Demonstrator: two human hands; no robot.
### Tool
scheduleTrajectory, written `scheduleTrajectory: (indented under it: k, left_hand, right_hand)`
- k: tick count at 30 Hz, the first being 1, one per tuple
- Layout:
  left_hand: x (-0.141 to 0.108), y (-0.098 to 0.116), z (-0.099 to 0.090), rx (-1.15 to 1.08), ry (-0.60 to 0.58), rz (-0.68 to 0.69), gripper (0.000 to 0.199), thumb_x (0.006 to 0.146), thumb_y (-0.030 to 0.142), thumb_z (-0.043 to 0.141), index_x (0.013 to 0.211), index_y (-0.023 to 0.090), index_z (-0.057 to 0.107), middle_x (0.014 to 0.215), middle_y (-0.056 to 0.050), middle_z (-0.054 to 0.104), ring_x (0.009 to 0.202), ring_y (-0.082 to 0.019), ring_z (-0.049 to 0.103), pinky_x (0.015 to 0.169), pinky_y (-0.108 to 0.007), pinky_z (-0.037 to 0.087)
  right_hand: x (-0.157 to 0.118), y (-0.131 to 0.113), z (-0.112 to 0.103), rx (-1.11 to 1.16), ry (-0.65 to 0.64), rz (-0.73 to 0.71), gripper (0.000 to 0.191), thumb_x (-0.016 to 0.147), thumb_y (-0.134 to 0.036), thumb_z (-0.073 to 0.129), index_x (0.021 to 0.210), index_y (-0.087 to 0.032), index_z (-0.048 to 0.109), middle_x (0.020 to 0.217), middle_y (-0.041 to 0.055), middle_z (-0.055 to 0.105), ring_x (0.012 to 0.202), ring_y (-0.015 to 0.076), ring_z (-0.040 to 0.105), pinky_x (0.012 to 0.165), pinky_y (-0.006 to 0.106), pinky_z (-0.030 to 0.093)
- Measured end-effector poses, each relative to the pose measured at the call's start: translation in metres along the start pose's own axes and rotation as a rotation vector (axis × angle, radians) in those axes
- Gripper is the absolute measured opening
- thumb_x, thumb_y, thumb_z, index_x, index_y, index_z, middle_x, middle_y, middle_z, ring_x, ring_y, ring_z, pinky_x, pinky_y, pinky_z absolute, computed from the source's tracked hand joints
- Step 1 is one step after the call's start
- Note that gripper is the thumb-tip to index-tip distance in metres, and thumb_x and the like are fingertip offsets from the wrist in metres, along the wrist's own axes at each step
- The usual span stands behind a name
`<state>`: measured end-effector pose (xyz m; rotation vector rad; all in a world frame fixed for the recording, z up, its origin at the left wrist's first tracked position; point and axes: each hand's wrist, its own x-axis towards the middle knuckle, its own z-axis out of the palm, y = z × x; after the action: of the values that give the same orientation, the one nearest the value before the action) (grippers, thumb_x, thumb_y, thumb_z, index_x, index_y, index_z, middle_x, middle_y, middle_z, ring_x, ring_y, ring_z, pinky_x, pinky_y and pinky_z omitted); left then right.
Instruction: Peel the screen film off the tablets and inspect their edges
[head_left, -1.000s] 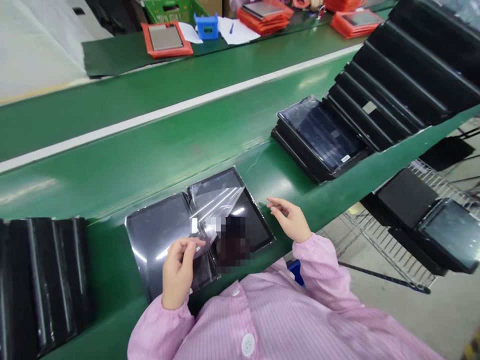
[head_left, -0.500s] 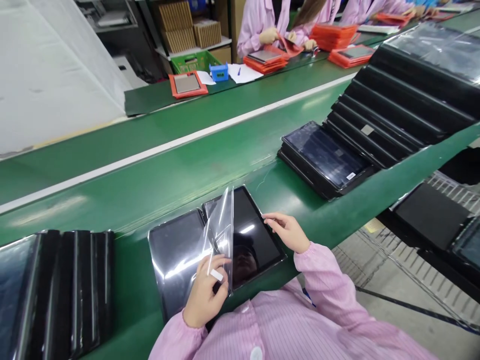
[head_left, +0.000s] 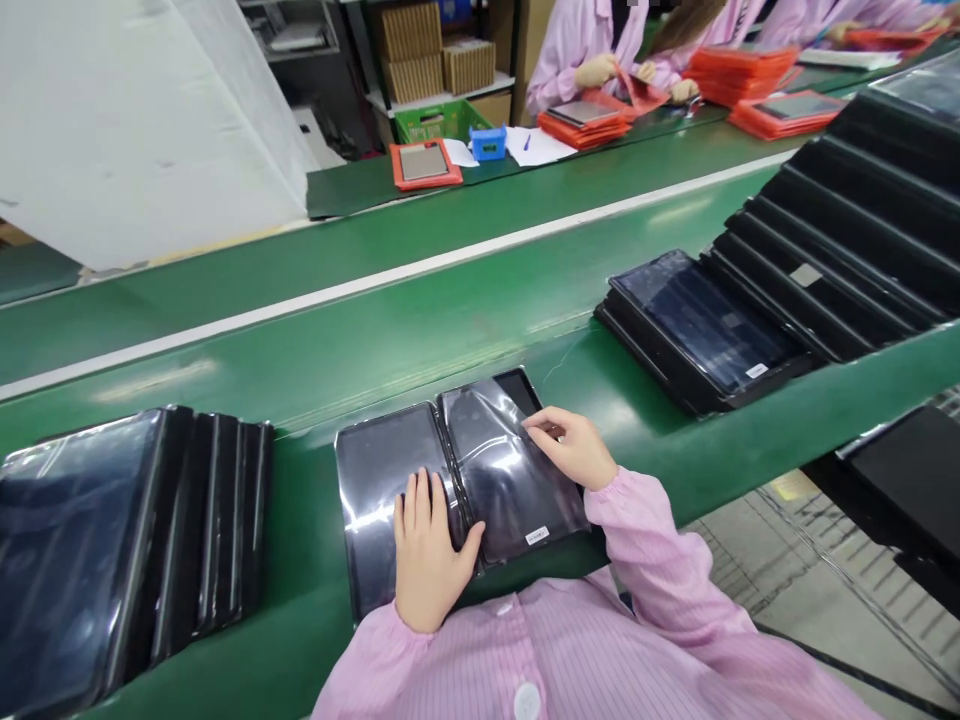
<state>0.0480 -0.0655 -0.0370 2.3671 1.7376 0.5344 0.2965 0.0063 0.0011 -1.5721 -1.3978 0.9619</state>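
Two dark glossy panels lie side by side on the green bench before me, joined or touching along a narrow dark seam. My left hand (head_left: 433,560) rests flat on the left panel (head_left: 367,470), fingers stretched out and thumb reaching over the seam. Across the right panel, a tablet screen (head_left: 534,392), spreads a clear protective film (head_left: 499,465) with a white label (head_left: 537,536) near its lower edge. The screen's upper right corner shows bare and darker. My right hand (head_left: 574,445) pinches the film's edge at the screen's right side.
Stacked black tablets in cases lean at the left (head_left: 82,530). More slant in a long row (head_left: 847,240) at the right, with a film-covered tablet (head_left: 705,310) in front. Beyond the white strip (head_left: 405,268) are orange sleeves (head_left: 585,122), a blue box (head_left: 488,143) and co-workers in pink sleeves.
The film was folded up over the seam in my left hand; now it lies across the right screen. My left hand has let go and flattened on the left panel. The view shifted left.
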Motion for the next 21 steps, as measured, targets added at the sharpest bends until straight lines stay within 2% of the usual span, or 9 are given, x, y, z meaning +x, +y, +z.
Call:
scheduleTrajectory:
  k: [3, 5, 10, 13, 18, 21]
  left_hand:
    - [-0.001, 0.000, 0.003, 0.050, 0.003, -0.036, 0.078, 0.090, 0.050, 0.055, 0.148, 0.002, 0.034, 0.153, -0.030, 0.039, 0.145, -0.044, 0.032, 0.112, -0.064, 0.032]
    - [-0.001, 0.000, 0.003, 0.054, -0.018, -0.044, 0.078, 0.090, 0.051, 0.054, 0.148, 0.003, 0.034, 0.153, -0.029, 0.038, 0.145, -0.043, 0.033, 0.113, -0.064, 0.032]
    - [0.000, 0.002, 0.001, 0.017, -0.050, -0.056, 0.083, 0.088, 0.047, 0.057, 0.153, 0.006, 0.024, 0.157, -0.029, 0.032, 0.148, -0.042, 0.028, 0.115, -0.066, 0.027]
    - [-0.002, 0.003, 0.000, -0.017, -0.087, -0.024, 0.093, 0.084, 0.045, 0.062, 0.155, 0.007, 0.016, 0.159, -0.029, 0.027, 0.149, -0.043, 0.024, 0.116, -0.067, 0.024]
    - [-0.003, -0.008, -0.009, -0.125, -0.173, -0.008, 0.101, 0.081, 0.048, 0.065, 0.157, 0.012, 0.009, 0.161, -0.027, 0.024, 0.150, -0.041, 0.022, 0.116, -0.065, 0.026]
    - [-0.001, -0.029, -0.025, -0.155, -0.100, -0.187, 0.092, 0.087, 0.055, 0.058, 0.156, 0.012, 0.016, 0.161, -0.027, 0.025, 0.149, -0.041, 0.024, 0.115, -0.063, 0.030]
  right_hand:
    - [-0.007, -0.008, -0.005, 0.117, -0.103, -0.082, 0.013, 0.076, -0.034, 0.068, 0.074, -0.022, 0.072, 0.080, 0.0046, 0.072, 0.075, 0.0203, 0.066, 0.072, 0.034, 0.054]
    - [-0.010, -0.007, -0.014, 0.193, -0.134, -0.102, 0.018, 0.074, -0.039, 0.071, 0.067, -0.022, 0.069, 0.075, 0.0044, 0.070, 0.072, 0.0207, 0.065, 0.070, 0.035, 0.054]
    - [-0.015, 0.016, -0.038, 0.326, -0.101, -0.064, 0.044, 0.065, -0.061, 0.077, 0.052, -0.024, 0.059, 0.064, 0.0050, 0.063, 0.065, 0.0235, 0.063, 0.066, 0.041, 0.053]
    - [-0.020, 0.029, -0.044, 0.346, -0.070, -0.034, 0.050, 0.064, -0.064, 0.076, 0.046, -0.024, 0.053, 0.063, 0.0050, 0.059, 0.066, 0.0247, 0.063, 0.067, 0.043, 0.054]
    - [-0.019, 0.042, -0.038, 0.303, 0.027, 0.001, 0.044, 0.067, -0.064, 0.072, 0.056, -0.024, 0.055, 0.072, 0.0058, 0.062, 0.073, 0.0256, 0.065, 0.075, 0.046, 0.055]
    - [-0.012, 0.046, -0.027, 0.190, 0.126, 0.048, 0.032, 0.069, -0.054, 0.075, 0.080, -0.024, 0.065, 0.093, 0.0075, 0.068, 0.088, 0.0259, 0.065, 0.084, 0.044, 0.054]
